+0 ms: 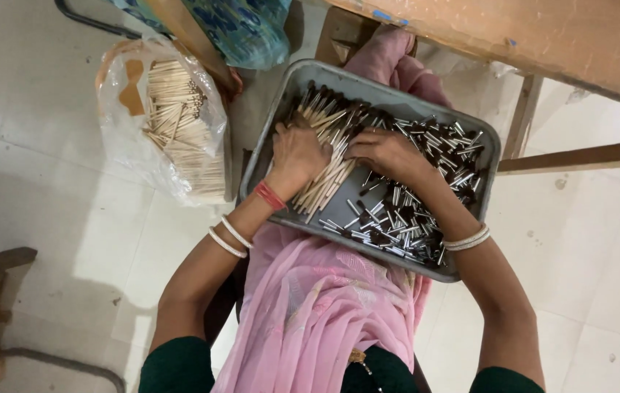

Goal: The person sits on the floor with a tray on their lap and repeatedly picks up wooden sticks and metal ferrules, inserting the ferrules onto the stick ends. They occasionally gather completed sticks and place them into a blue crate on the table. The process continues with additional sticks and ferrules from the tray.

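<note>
The fingers of the left hand (297, 153) are curled downward and closed loosely over a bundle of pale sticks (328, 178), pressing it from the left side; whether the thumb passes beneath the bundle cannot be determined. The fingers of the right hand (386, 151) are likewise bent, tips down, resting on the opposite edge of the same bundle, so that the sticks lie directly between the two hands and in contact with both. The long axis of the bundle runs diagonally, from the near-left part of the tray toward its far corner, roughly parallel to the left palm. Neither hand is nearer; both touch the bundle, the left hand covering more of its length. To the right of the right hand, a loose heap of small dark and silvery pieces (419, 193) fills the rest of the grey metal tray (324, 71), lying in no common direction. The tray rests on the person's lap, over pink cloth (317, 306). Well apart to the left, on the floor, a clear plastic bag (168, 120) holds more pale sticks.
</note>
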